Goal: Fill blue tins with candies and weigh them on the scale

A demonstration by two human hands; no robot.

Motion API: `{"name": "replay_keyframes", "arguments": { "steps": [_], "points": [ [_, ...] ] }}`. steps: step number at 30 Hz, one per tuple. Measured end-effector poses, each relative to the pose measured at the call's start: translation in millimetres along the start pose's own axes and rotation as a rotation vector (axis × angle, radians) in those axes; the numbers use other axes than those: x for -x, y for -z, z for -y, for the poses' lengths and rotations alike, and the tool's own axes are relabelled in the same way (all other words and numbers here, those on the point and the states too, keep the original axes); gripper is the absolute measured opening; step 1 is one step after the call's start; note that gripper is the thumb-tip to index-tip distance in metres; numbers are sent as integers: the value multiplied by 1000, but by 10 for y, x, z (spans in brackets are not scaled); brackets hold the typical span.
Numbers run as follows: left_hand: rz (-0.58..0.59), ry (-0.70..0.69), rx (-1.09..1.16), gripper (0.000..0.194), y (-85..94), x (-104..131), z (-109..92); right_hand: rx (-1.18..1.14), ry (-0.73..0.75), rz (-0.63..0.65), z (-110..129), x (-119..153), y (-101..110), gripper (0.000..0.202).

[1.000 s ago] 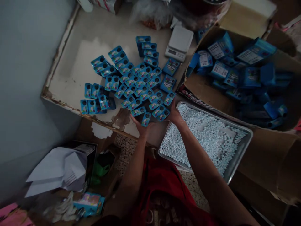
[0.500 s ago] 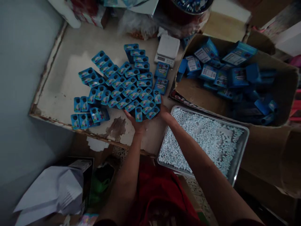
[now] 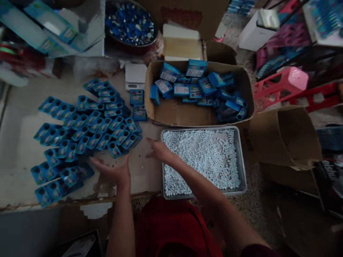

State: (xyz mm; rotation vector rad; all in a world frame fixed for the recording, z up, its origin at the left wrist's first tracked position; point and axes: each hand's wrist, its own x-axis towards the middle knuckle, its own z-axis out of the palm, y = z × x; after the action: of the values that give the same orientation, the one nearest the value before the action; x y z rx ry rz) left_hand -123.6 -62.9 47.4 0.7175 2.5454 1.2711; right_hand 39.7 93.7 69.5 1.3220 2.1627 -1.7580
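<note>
Head view: left hand spread beside the blue boxes bunched on the table, contact blurred; right hand loosely extended, both apparently empty. Step looks like grouping boxes; further nudging would call for palms against the row ends. Table worn near its edge, carrying a scale; rightward, a tray of pale pellets, a carton, speckled floor.
</note>
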Motion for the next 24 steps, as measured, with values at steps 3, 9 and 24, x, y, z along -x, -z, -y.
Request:
{"name": "replay_keyframes", "arguments": {
  "steps": [3, 9, 24],
  "points": [
    [-234, -281, 70, 86, -184, -223, -536, -127, 11, -91, -409, 678, 559, 44],
    [577, -898, -117, 53, -2160, -1265, -2154, -1, 65, -846, -878, 382, 2153, 24],
    [837, -831, -104, 66, -2870, -1705, -1920, 1043, 137, -427, -679, -731, 2733, 49]
  ]
}}
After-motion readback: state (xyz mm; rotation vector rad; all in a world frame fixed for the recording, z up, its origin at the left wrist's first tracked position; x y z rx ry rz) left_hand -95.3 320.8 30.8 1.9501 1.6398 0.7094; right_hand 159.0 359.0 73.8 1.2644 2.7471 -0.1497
